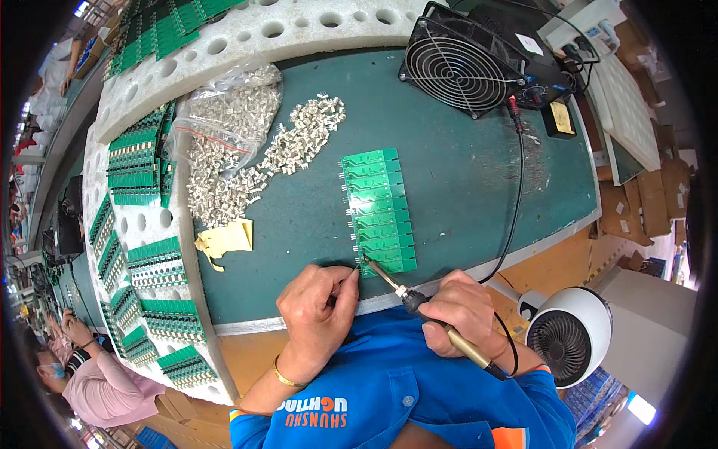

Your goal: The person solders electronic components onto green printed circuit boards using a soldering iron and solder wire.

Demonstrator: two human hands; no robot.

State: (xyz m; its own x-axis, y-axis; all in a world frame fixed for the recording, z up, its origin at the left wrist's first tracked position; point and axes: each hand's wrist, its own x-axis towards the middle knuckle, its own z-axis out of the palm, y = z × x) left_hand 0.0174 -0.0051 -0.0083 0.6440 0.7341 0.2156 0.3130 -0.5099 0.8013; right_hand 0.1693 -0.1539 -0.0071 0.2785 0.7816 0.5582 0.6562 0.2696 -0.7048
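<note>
My right hand point(461, 315) is closed around the handle of a soldering iron point(405, 297). The iron's tip rests at the near left corner of a green circuit board panel point(380, 213), which lies on the green work mat. Silvery connector pins stick out along the panel's left edge. My left hand point(320, 307) is pinched at that same corner, thumb and forefinger together by the iron's tip. What the pinch holds is too small to make out. A yellow bracelet circles the left wrist.
Loose white connectors point(303, 135) are heaped behind left, beside a clear plastic bag point(235, 105) of more. Yellow scrap point(226, 238) lies nearby. White foam point(153, 218) with boards borders the left. A black fan point(458, 69) and sponge point(559, 120) stand back right; the iron's cord point(519, 196) trails right.
</note>
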